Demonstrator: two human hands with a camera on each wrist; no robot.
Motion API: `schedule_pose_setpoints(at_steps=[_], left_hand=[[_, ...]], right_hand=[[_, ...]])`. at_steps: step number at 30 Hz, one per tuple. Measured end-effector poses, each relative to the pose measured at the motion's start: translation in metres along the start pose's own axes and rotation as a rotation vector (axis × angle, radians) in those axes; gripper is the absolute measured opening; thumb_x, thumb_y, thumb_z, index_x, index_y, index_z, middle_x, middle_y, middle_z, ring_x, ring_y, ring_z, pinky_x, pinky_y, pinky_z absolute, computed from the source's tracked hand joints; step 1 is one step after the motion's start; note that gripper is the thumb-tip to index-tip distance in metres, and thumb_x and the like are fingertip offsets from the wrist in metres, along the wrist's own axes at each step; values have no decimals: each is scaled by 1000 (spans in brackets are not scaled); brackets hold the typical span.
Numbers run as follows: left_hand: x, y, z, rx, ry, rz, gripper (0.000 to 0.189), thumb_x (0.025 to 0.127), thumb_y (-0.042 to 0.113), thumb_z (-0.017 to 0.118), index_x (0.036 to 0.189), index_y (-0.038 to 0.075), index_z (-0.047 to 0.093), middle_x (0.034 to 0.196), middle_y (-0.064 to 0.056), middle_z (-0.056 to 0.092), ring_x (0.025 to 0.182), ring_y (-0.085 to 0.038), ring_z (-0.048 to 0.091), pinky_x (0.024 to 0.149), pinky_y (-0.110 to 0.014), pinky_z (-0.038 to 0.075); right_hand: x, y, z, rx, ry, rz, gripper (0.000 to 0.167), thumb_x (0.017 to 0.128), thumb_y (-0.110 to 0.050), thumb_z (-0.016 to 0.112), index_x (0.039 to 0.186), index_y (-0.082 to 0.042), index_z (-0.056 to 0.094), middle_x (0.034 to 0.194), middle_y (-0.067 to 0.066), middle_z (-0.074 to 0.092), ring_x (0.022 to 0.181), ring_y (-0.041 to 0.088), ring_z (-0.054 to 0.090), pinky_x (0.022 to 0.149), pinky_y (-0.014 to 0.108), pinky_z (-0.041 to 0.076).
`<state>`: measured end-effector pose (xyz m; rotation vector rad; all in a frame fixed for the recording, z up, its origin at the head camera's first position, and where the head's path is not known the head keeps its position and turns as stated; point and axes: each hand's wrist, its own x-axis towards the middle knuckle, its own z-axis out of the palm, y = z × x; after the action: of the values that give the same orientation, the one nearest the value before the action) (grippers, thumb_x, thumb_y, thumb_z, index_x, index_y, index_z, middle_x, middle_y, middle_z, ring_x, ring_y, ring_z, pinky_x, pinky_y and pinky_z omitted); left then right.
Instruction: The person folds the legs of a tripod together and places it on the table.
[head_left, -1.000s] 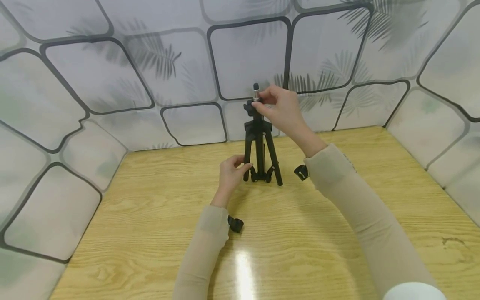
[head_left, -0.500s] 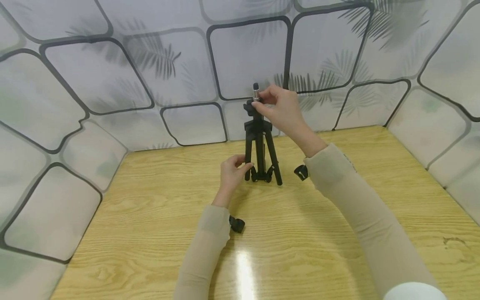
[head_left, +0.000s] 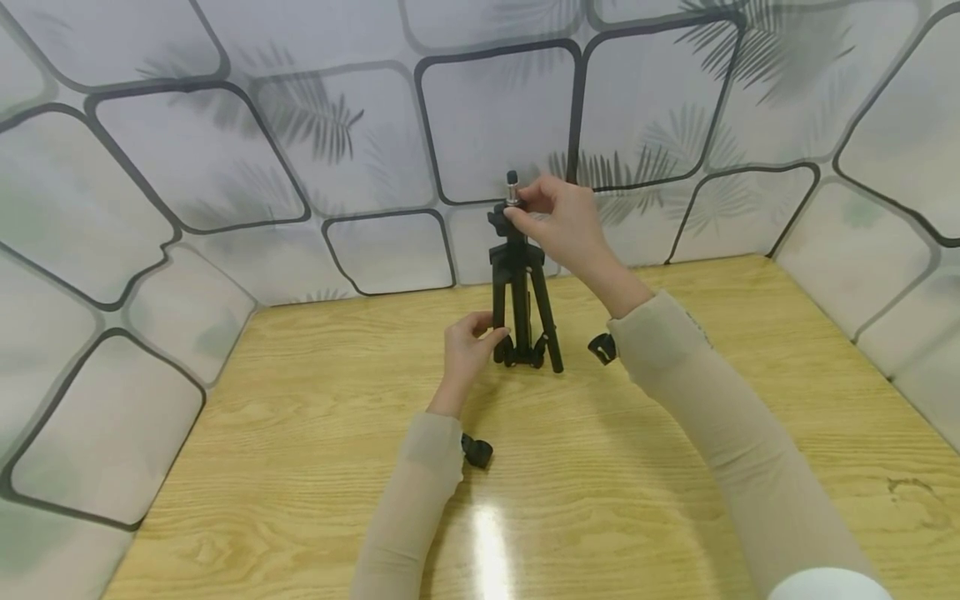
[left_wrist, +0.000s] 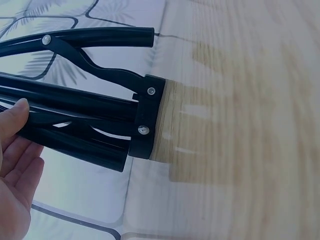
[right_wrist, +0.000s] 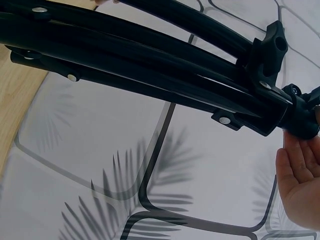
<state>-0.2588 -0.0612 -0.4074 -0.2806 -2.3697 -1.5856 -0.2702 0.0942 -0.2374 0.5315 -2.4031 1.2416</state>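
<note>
One black tripod (head_left: 520,304) stands upright on our table (head_left: 322,417), near the far edge and well in from both far corners. We pinch one of its legs (head_left: 498,292) low down with our left hand (head_left: 467,350), and our right hand (head_left: 566,221) pinches its top, just below a shiny post (head_left: 512,193) with a dark tip. We see a leafy wall (head_left: 390,133) behind the far edge

Two hands, one left hand (head_left: 467,354) and one right hand (head_left: 566,223); one tripod (head_left: 519,304); two sleeves (head_left: 708,400); two black wrist devices (head_left: 477,452); one table (head_left: 300,467); three patterned walls (head_left: 495,125); one white, partly cropped object (head_left: 828,583).
</note>
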Motion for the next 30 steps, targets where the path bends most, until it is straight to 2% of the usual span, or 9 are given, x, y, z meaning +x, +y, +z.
schedule_pose_setpoints(at_steps=[12, 30], left_hand=[[0, -1, 3, -6, -2, 13, 25, 77, 16, 70, 97, 1, 65, 95, -9, 64, 90, -19, 59, 81, -30, 47], [2, -1, 8, -11, -14, 8, 24, 77, 16, 70, 97, 3, 65, 94, -7, 64, 90, -18, 58, 81, -33, 47]], right_hand=[[0, 1, 1, -2, 7, 2, 25, 82, -22, 65, 96, -2, 61, 97, 9, 64, 88, 17, 60, 79, 32, 46], [1, 4, 3, 9, 24, -8, 26, 82, -23, 65, 96, -1, 61, 98, 9, 64, 87, 17, 61, 78, 31, 47]])
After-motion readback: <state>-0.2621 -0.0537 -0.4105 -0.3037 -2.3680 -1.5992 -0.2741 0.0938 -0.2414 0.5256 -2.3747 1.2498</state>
